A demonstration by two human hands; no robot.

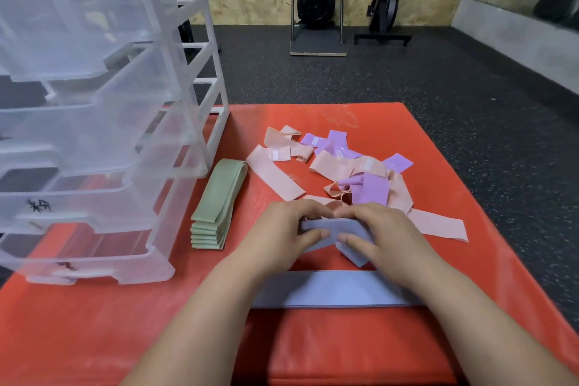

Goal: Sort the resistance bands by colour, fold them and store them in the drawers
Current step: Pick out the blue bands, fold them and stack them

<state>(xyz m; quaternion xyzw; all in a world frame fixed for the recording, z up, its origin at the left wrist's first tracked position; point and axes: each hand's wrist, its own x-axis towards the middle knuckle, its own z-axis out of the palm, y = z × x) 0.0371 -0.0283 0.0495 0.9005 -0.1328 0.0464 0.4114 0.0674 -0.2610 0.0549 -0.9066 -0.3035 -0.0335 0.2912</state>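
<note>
Left hand point(283, 227): at lower centre of the frame, fingers curled over the far edge of a blue band point(336, 233), thumb pressed on its near face, pinching it.
Right hand point(380, 235): just right of the left hand, gripping the same blue band the same way, thumb on top, fingertips almost meeting those of the left hand.
Blue band: held between both hands just above the mat, partly folded, one corner hanging down toward the lower right.
Blue stack point(332, 290): flat blue bands lying across the mat below the hands, partly covered by the forearms.
Green stack point(216, 207): folded green bands piled neatly left of the hands, just beside the drawers.
Pink bands point(275, 172): loose and unfolded, spread above the hands and reaching to the right.
Purple bands point(371, 186): loose, mixed in with the pink ones at centre right.
Drawers point(94, 122): clear plastic drawer tower at the left of the frame, several drawers pulled out.
Mat point(94, 332): red, under everything.
Background: dark speckled floor and gym machines along the top of the frame.
</note>
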